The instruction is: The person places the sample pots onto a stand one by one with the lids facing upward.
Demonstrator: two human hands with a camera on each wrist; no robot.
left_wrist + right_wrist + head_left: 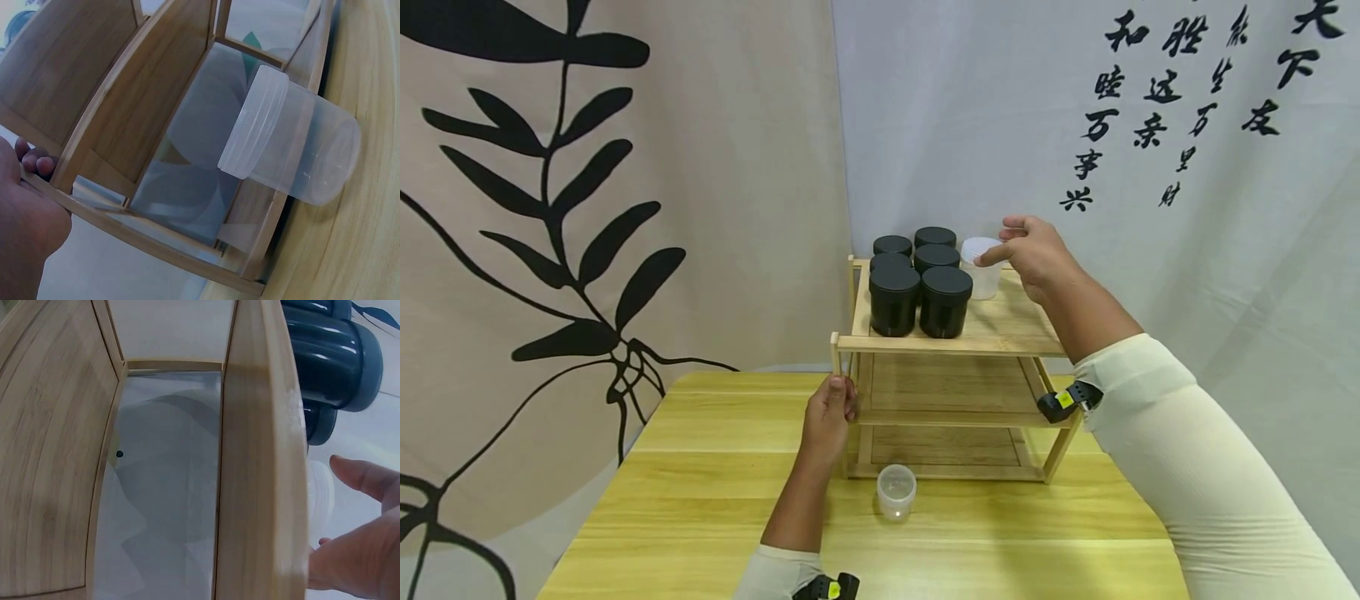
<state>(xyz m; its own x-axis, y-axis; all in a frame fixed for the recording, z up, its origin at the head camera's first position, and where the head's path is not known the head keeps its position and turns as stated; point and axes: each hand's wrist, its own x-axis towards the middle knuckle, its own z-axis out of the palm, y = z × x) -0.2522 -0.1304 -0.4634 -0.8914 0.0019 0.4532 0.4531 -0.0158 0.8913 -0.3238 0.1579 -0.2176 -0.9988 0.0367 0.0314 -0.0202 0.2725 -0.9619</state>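
Note:
A three-tier wooden rack (955, 343) stands on the table. My left hand (827, 421) grips its left front upright, fingers curled round the wood. On the top tier, a white-lidded translucent jar (984, 281) stands right of several black lidded jars (894, 310). My right hand (1037, 260) is beside this pale jar, thumb and fingers spread; in the head view the thumb overlaps its lid. The right wrist view shows a gap between thumb (359, 475) and jar, which the top board partly hides. A second translucent jar (897, 493) stands on the table before the rack.
The yellow wood-grain table (722, 500) extends to the left and front of the rack. Behind hangs a pale cloth (760, 167) with black leaf shapes and written characters. The rack's middle tier (951, 383) and bottom tier (943, 446) lie under the jars.

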